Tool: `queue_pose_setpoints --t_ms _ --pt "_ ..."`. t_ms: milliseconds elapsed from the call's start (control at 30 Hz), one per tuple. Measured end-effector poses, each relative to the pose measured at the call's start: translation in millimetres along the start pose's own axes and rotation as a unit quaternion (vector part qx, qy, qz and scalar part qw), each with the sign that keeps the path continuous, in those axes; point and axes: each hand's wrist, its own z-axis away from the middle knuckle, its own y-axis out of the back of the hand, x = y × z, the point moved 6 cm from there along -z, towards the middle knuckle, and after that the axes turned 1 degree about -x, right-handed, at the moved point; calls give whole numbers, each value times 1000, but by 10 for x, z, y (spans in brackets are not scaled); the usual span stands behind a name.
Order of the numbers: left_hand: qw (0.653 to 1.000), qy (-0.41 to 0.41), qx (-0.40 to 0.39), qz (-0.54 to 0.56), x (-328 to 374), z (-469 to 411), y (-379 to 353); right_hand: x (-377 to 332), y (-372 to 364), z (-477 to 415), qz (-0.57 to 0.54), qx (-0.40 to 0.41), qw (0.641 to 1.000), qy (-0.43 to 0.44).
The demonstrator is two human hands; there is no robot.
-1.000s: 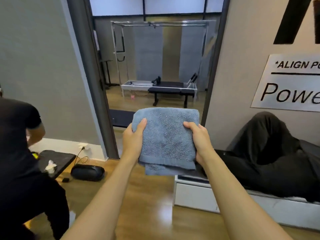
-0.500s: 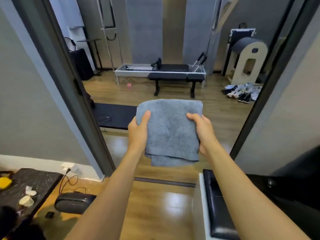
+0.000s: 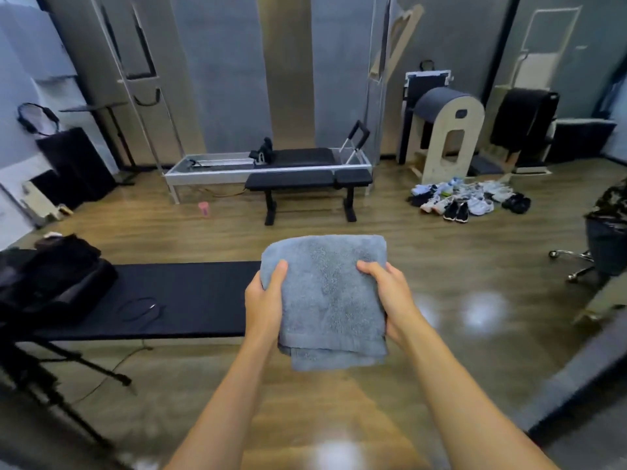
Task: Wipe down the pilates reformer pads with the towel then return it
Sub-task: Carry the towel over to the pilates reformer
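A folded blue-grey towel (image 3: 327, 296) is held out in front of me at chest height. My left hand (image 3: 263, 301) grips its left edge with the thumb on top, and my right hand (image 3: 390, 296) grips its right edge the same way. Across the room stands the pilates reformer (image 3: 271, 162), a silver frame with a black carriage pad (image 3: 302, 156), shoulder rests and a raised foot bar. A black padded bench (image 3: 305, 179) stands right in front of it. A long black pad (image 3: 169, 298) lies low at my left.
A pile of shoes (image 3: 464, 198) lies on the wooden floor at right, near a wooden ladder barrel (image 3: 444, 137). A black bag (image 3: 54, 269) and a tripod (image 3: 51, 374) stand at left. A pink cup (image 3: 203, 209) sits by the reformer. An office chair (image 3: 604, 245) is at far right.
I have walked through the doorway into the room; the door frame and walls have left the view and the reformer is nearer. Both hands hold the towel as before.
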Motion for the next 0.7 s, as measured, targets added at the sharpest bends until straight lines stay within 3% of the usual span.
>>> queue_pose_setpoints --t_ms 267,700 --pt "999 25 22 10 28 -2417 -481 -246 -537 -2512 22 -32 999 -29" --pt "999 -3 33 21 81 -6589 -1452 -660 -1331 -6611 22 -41 999 -14"
